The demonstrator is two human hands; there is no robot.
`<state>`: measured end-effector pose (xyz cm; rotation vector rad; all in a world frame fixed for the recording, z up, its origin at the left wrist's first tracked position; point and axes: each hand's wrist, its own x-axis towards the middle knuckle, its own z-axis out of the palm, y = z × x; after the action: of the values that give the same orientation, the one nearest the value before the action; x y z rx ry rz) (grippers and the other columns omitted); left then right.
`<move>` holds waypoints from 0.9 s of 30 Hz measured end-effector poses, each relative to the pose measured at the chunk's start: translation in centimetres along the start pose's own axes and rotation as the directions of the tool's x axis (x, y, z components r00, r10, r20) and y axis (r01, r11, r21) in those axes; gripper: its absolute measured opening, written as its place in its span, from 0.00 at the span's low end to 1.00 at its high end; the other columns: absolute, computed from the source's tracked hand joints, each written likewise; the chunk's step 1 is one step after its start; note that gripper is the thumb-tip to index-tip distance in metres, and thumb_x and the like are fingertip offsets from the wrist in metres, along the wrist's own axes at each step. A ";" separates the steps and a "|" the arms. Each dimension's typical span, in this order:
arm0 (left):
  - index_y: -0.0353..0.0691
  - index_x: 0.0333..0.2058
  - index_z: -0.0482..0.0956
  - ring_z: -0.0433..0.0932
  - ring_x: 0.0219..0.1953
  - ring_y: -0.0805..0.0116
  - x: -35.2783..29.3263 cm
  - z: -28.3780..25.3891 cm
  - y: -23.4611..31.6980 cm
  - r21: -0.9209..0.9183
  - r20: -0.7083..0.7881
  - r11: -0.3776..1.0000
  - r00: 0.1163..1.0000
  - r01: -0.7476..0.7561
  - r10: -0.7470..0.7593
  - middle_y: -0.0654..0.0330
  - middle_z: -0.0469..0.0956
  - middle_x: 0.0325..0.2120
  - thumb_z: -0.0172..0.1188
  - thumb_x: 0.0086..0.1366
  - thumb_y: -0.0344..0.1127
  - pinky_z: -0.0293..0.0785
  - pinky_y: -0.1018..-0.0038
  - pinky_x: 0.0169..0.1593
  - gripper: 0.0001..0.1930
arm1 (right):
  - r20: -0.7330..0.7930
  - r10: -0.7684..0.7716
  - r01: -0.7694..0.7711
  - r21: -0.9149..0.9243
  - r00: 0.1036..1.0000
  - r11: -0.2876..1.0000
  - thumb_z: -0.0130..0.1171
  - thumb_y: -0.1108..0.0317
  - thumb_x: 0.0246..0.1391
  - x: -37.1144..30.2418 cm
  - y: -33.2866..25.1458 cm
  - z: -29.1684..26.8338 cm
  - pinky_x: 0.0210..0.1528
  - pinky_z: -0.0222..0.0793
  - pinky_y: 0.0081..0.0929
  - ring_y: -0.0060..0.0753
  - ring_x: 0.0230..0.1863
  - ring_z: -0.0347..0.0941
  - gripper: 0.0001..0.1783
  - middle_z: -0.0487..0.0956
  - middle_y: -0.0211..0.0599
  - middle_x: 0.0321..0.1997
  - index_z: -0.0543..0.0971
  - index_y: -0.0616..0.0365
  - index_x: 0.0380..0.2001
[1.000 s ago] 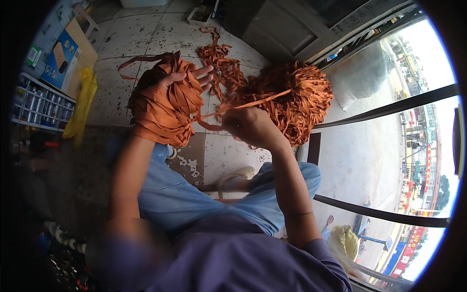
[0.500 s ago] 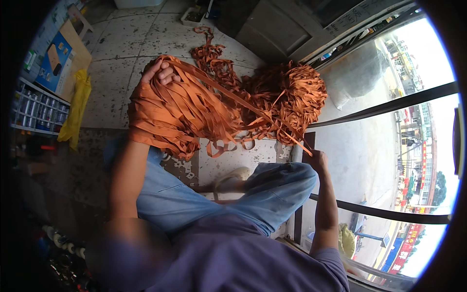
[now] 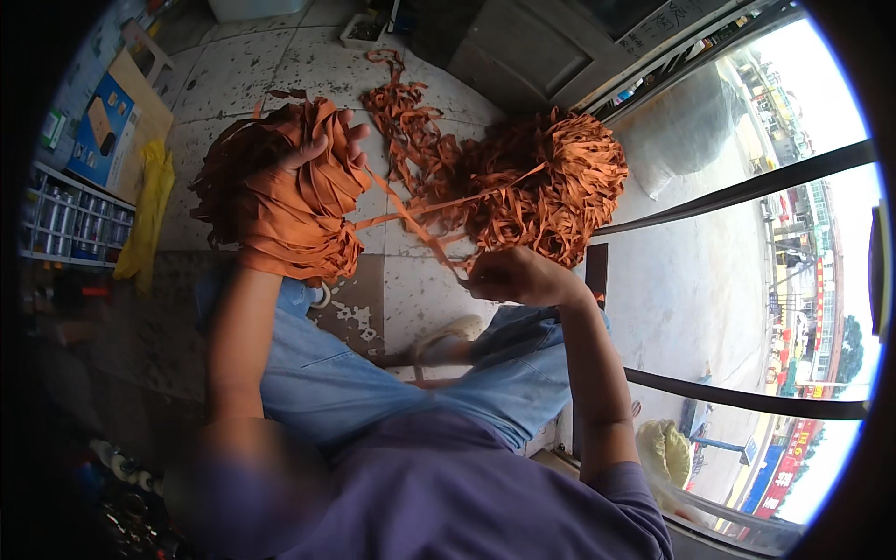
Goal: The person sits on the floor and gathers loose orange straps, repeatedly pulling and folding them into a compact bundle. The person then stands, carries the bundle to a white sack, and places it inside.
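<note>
A thick bundle of orange-brown fabric tape (image 3: 303, 215) hangs in many loops over my left hand (image 3: 313, 152). The fingers of that hand curl around the loops at the top, and part of the palm is hidden by them. Above my right knee, my right hand (image 3: 521, 277) is closed on a strand of the same tape (image 3: 427, 240), which runs up to the bundle. Another strand crosses from the bundle to a large heap of tape (image 3: 569, 182) on the floor ahead. A loose tangled trail (image 3: 403, 121) stretches away from that heap.
A glass door (image 3: 691, 252) with dark rails stands close on my right. At the left are a rack of small jars (image 3: 79, 219), a yellow plastic bag (image 3: 149, 205) and a blue box (image 3: 103, 131). A grey panel (image 3: 523, 61) and a small tray (image 3: 364, 30) sit farther off.
My right hand has come left and slightly up from beside the door, still gripping tape. The bundle on my left hand has swung left, away from the heap, and looks more gathered.
</note>
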<state>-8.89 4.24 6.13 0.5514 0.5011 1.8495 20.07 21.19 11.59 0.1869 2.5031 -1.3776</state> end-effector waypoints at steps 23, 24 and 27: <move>0.36 0.28 0.71 0.71 0.33 0.71 -0.6 -1.0 3.6 -0.305 -0.278 0.880 0.918 -0.363 0.283 0.63 0.71 0.25 0.46 0.69 0.38 0.68 0.75 0.47 0.14 | -0.641 0.740 -0.979 0.099 -0.202 -0.181 0.59 0.48 0.43 -32.5 22.6 -0.2 0.43 0.71 0.41 0.48 0.42 0.76 0.23 0.80 0.48 0.36 0.81 0.56 0.34; 0.35 0.29 0.71 0.71 0.33 0.71 -0.3 -0.4 3.3 -0.325 -0.210 0.897 0.947 -0.301 0.242 0.63 0.71 0.25 0.46 0.69 0.39 0.68 0.76 0.47 0.14 | -0.679 0.722 -0.990 0.079 -0.137 -0.113 0.59 0.50 0.44 -30.1 21.5 -0.8 0.41 0.71 0.39 0.46 0.40 0.76 0.21 0.79 0.47 0.35 0.80 0.56 0.34; 0.32 0.41 0.71 0.70 0.32 0.75 1.0 -0.9 1.6 -0.255 -0.236 0.937 0.955 -0.238 0.178 0.64 0.72 0.28 0.49 0.68 0.38 0.68 0.78 0.47 0.13 | -0.551 0.638 -0.843 -0.370 0.538 0.391 0.59 0.56 0.47 -15.8 14.4 -1.4 0.37 0.70 0.35 0.40 0.35 0.76 0.16 0.78 0.42 0.30 0.79 0.57 0.33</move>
<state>-10.91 4.66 6.46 0.2235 0.3160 2.1529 38.42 30.41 5.48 1.3304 2.3697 -0.1203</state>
